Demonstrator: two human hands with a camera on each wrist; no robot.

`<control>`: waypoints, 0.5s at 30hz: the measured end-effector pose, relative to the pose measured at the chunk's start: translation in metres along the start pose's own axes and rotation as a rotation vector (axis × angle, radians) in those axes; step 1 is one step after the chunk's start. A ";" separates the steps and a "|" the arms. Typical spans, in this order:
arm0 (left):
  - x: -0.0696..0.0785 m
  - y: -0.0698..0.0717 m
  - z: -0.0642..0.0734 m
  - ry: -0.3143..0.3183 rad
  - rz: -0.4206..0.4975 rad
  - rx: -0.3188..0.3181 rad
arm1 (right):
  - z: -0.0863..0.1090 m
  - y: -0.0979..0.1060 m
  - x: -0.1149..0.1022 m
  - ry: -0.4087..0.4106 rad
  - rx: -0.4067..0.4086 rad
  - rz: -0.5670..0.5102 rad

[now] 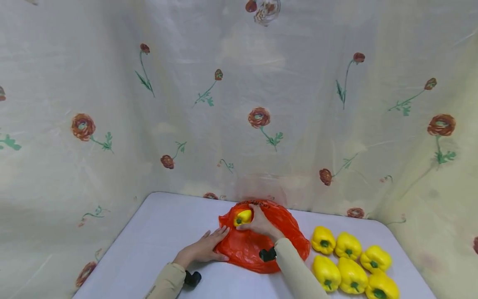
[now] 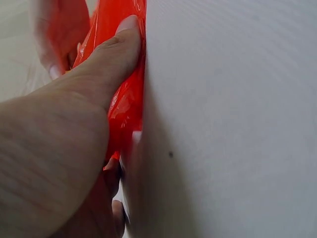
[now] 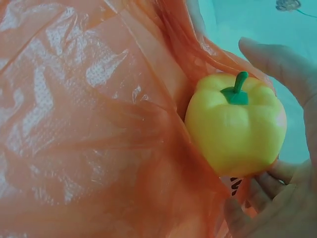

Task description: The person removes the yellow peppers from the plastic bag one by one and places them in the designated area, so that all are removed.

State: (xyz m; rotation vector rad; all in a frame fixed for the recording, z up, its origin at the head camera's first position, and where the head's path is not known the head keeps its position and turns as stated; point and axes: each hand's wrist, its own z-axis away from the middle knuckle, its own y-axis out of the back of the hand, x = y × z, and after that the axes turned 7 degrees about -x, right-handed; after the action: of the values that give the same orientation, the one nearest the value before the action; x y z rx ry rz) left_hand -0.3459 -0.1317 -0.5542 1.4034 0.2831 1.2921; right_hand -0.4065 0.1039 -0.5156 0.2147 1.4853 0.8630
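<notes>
A red plastic bag [image 1: 254, 249] lies spread on the white table. One yellow bell pepper [image 1: 243, 216] with a green stem is at the bag's far-left part, against the red film. My right hand [image 1: 261, 222] holds it from the right side. In the right wrist view, the fingers [image 3: 267, 191] curl at the pepper's lower edge, while the thumb stands a little away from it. My left hand [image 1: 207, 245] rests on the bag's left edge with fingers extended. Its thumb [image 2: 126, 44] lies along the red film in the left wrist view.
Several more yellow bell peppers [image 1: 351, 274] stand in two rows on the table's right side. The white table [image 1: 149, 232] reaches back to a flower-patterned curtain [image 1: 231, 124], which hangs behind it and along both sides.
</notes>
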 end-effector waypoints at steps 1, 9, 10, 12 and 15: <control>0.000 -0.001 0.000 -0.002 -0.002 -0.002 | -0.001 -0.001 0.000 -0.006 0.007 0.006; -0.001 0.000 0.000 0.011 -0.011 0.001 | -0.002 0.000 -0.002 -0.010 0.009 0.044; -0.001 0.000 0.000 0.013 -0.010 0.000 | -0.002 0.000 -0.002 -0.010 0.001 0.052; -0.001 0.000 0.000 0.012 -0.010 0.000 | -0.003 -0.001 -0.001 -0.005 -0.015 0.064; -0.001 0.000 0.000 0.010 -0.011 0.000 | -0.005 -0.003 0.001 0.000 -0.022 0.060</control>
State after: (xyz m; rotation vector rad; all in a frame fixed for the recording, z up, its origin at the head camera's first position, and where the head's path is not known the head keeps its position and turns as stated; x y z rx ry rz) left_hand -0.3461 -0.1322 -0.5548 1.3942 0.2975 1.2902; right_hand -0.4101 0.1011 -0.5191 0.2443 1.4752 0.9268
